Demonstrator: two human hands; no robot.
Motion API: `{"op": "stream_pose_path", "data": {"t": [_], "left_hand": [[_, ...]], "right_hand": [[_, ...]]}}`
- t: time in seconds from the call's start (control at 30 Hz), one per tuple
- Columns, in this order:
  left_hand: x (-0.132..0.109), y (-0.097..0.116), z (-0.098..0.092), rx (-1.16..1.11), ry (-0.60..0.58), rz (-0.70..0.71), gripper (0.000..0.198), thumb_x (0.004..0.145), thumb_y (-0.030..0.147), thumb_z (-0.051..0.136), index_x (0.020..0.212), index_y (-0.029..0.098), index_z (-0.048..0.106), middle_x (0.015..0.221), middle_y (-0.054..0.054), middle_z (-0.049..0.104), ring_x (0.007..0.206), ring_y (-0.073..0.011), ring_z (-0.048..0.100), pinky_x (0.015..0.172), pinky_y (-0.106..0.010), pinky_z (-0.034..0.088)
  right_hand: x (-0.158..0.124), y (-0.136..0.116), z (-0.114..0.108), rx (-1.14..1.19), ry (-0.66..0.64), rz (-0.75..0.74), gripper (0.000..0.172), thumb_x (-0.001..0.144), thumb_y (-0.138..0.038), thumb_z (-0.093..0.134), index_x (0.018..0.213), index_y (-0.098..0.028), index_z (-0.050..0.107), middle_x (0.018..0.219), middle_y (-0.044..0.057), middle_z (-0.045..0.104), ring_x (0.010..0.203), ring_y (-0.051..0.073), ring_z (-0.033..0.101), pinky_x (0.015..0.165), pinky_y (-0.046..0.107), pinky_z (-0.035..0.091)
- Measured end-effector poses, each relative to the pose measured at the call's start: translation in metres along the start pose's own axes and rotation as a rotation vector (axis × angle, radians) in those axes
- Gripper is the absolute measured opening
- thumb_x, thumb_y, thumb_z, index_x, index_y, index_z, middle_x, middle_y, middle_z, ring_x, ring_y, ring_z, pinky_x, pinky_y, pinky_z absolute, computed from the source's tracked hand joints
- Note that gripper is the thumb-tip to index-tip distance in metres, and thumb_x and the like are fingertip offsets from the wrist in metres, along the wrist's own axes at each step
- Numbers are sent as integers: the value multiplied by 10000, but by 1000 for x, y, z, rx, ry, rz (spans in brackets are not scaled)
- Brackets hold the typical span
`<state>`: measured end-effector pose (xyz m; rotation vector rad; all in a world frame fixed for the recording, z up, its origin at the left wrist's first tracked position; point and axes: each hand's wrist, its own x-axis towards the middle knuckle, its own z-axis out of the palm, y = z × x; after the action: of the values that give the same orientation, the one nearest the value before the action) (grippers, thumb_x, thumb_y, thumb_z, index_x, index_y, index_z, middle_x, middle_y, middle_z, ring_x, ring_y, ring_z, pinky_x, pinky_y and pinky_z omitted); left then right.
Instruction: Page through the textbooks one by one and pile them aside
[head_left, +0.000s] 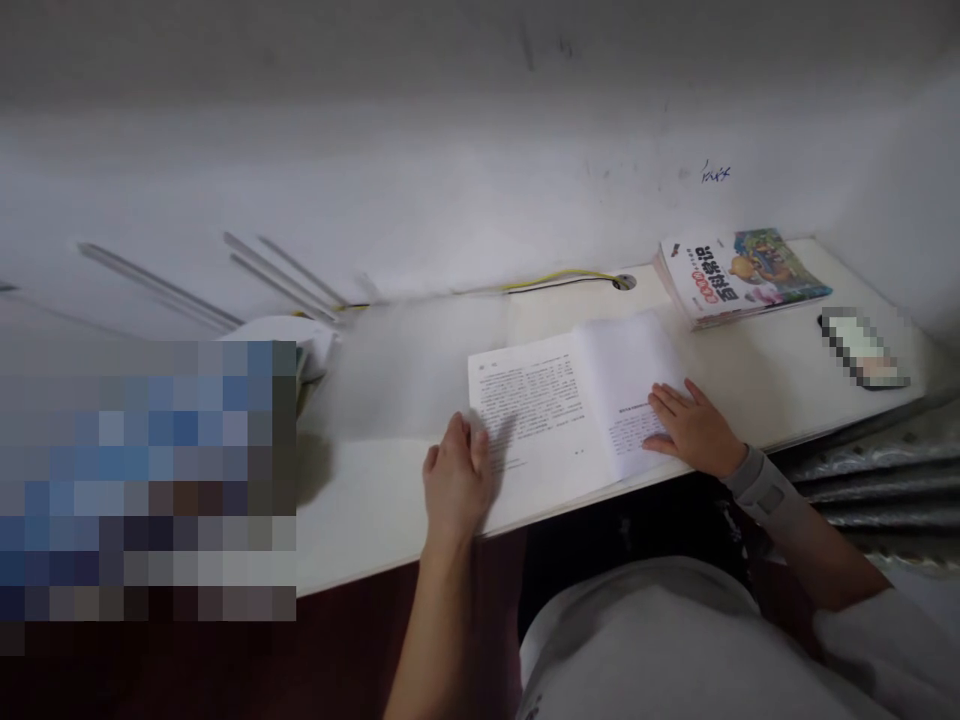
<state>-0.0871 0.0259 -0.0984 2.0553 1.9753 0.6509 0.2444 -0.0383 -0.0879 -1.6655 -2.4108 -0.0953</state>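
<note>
Your book (529,400) lies open on the white desk (375,510), opening already done; pages remaining can't be judged. Your left hand (456,475) half-curls at its left edge, grip unclear; your right hand (694,428), fingers spread, rests on the right page (626,365), gripping nothing. Beyond it sits a book stack (750,270).

Right of the open book (529,410) and farther back, the book stack (780,270) bears 百科常识 in large black characters on its top cover, with smaller red ones illegible. The open book's print and the scrawl (715,173) on the wall (450,200) behind it cannot be read.
</note>
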Motion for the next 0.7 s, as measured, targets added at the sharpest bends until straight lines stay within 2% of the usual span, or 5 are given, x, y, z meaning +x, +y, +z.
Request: {"op": "stream_pose_path", "data": {"t": [0.17, 0.33, 0.47, 0.7], "left_hand": [[1, -1, 4, 54, 22, 58, 385, 958, 302, 292, 1195, 131, 541, 1317, -177, 543, 1302, -272, 433, 1061, -494, 331], [4, -6, 4, 78, 37, 105, 344, 927, 328, 367, 1130, 155, 584, 1301, -154, 549, 1270, -275, 461, 1052, -485, 350], [9, -17, 0, 35, -26, 78, 366, 881, 404, 438, 1117, 168, 589, 1296, -138, 551, 1191, -292, 524, 996, -457, 426], [8, -21, -2, 34, 4, 40, 367, 871, 431, 435, 1091, 180, 587, 1316, -135, 532, 1216, -314, 501, 1007, -478, 422]], "right_hand": [[-2, 1, -4, -3, -24, 17, 624, 899, -526, 465, 1318, -65, 501, 1361, 231, 506, 1290, 305, 454, 1098, 531, 262], [1, -33, -2, 21, -11, 19, 796, 831, -619, 505, 1365, -33, 439, 1431, 269, 398, 1353, 343, 353, 1116, 538, 230], [8, -57, 5, 45, -37, 47, 947, 781, -728, 443, 1373, 11, 411, 1429, 300, 379, 1361, 359, 331, 1113, 492, 265], [12, -58, 7, 21, -62, 131, 939, 780, -756, 388, 1357, -18, 443, 1439, 286, 372, 1367, 367, 316, 1093, 512, 285]]}}
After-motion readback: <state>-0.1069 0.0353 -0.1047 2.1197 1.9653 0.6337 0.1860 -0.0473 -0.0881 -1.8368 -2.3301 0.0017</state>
